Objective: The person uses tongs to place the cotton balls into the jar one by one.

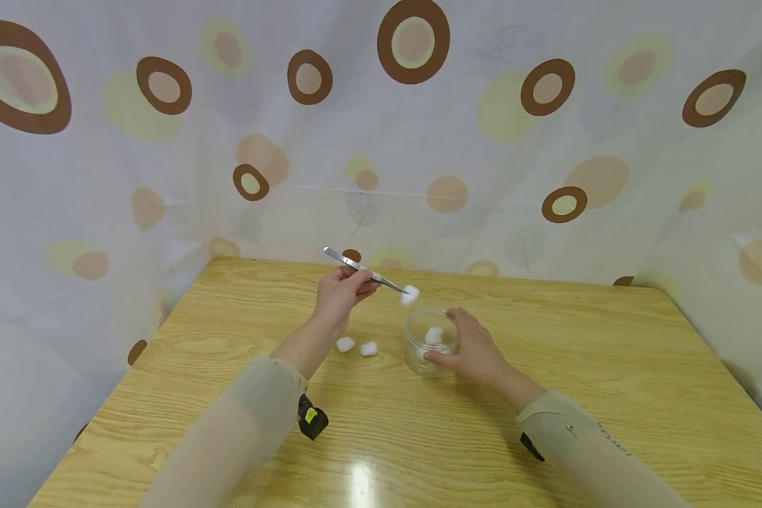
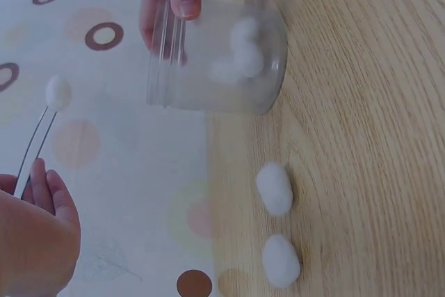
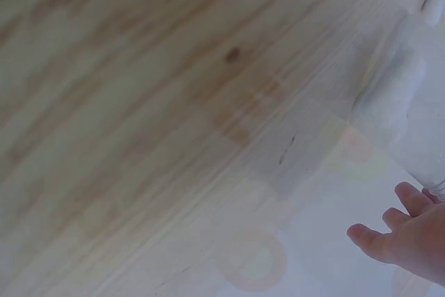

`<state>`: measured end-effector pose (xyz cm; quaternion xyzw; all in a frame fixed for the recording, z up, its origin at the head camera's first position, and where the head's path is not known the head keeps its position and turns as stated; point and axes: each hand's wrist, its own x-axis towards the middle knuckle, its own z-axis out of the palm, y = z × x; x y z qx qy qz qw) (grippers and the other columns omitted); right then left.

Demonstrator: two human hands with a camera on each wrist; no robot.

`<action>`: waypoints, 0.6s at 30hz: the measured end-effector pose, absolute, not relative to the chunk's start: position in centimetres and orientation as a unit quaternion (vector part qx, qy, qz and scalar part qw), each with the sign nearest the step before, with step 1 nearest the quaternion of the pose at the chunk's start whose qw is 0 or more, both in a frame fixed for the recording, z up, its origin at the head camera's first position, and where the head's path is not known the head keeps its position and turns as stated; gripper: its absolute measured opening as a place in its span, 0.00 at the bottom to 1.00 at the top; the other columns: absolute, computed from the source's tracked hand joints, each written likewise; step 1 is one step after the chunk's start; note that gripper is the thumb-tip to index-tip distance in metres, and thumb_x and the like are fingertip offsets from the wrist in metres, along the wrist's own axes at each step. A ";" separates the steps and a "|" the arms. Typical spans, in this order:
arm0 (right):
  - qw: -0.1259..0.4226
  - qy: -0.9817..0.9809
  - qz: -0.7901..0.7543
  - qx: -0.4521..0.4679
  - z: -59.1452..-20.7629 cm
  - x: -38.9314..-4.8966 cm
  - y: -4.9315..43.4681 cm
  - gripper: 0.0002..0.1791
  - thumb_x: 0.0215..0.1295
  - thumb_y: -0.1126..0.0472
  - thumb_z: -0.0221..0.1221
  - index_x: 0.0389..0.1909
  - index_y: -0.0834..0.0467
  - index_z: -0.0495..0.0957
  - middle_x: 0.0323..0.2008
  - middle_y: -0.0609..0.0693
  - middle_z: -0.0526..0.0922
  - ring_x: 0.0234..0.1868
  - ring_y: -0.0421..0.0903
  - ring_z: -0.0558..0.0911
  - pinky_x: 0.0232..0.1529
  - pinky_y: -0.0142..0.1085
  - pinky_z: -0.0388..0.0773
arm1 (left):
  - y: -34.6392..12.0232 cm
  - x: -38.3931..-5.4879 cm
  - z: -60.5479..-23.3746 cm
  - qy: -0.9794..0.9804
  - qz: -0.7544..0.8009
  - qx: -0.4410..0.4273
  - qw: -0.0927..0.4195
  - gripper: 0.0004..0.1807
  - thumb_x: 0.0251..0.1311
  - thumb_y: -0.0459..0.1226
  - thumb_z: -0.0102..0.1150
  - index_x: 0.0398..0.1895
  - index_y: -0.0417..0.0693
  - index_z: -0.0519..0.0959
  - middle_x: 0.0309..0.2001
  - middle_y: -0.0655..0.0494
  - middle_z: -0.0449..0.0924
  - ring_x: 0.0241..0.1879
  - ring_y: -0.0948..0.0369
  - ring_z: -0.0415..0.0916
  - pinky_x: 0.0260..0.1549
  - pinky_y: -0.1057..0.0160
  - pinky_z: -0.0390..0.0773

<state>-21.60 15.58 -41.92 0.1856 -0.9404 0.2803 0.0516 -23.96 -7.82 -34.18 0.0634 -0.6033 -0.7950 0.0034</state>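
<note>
My left hand (image 1: 341, 295) grips a pair of metal tweezers (image 1: 358, 266), whose tips pinch a white cotton ball (image 1: 409, 295) just above and left of a clear jar's mouth. The right hand (image 1: 479, 351) holds the open clear jar (image 1: 419, 361) at its rim, thumb in front and fingers behind. Inside the jar lie several cotton balls (image 2: 247, 53), seen through its wall in the left wrist view. Two more cotton balls (image 1: 345, 344) (image 2: 281, 261) rest on the table to the jar's left. In the right wrist view, the fingers (image 3: 368, 240) show near the jar's edge.
The wooden table (image 1: 578, 339) reaches back to a curtain (image 1: 330, 141) patterned with circles, which also hangs at both sides. A black wrist strap piece (image 1: 313, 420) sits at the left cuff.
</note>
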 end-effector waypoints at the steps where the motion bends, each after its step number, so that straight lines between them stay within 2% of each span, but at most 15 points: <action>1: 0.051 -0.941 0.280 0.185 -41.9 -21.6 15.6 0.46 0.48 0.42 0.68 0.59 0.69 0.63 0.54 0.65 0.72 0.56 0.62 0.72 0.56 0.57 0.70 | -7.7 -23.9 -34.1 -0.603 -0.795 0.063 0.004 0.08 0.61 0.29 0.53 0.25 0.44 0.68 0.23 0.59 0.80 0.26 0.68 0.81 0.43 0.66 0.82; 8: 0.050 -0.939 0.283 0.187 -41.6 -21.5 15.5 0.45 0.48 0.43 0.68 0.58 0.69 0.63 0.53 0.65 0.73 0.55 0.61 0.73 0.55 0.56 0.71 | -7.3 -23.9 -33.8 -0.610 -0.790 0.059 0.006 0.10 0.60 0.29 0.54 0.23 0.46 0.68 0.22 0.59 0.79 0.25 0.69 0.81 0.41 0.66 0.82; 18: 0.056 -0.938 0.287 0.188 -41.5 -21.3 15.4 0.44 0.47 0.45 0.69 0.57 0.69 0.64 0.51 0.64 0.74 0.53 0.60 0.74 0.54 0.56 0.71 | -6.3 -24.3 -35.0 -0.647 -0.760 0.056 0.016 0.02 0.57 0.29 0.56 0.29 0.42 0.73 0.21 0.61 0.79 0.24 0.68 0.79 0.45 0.61 0.82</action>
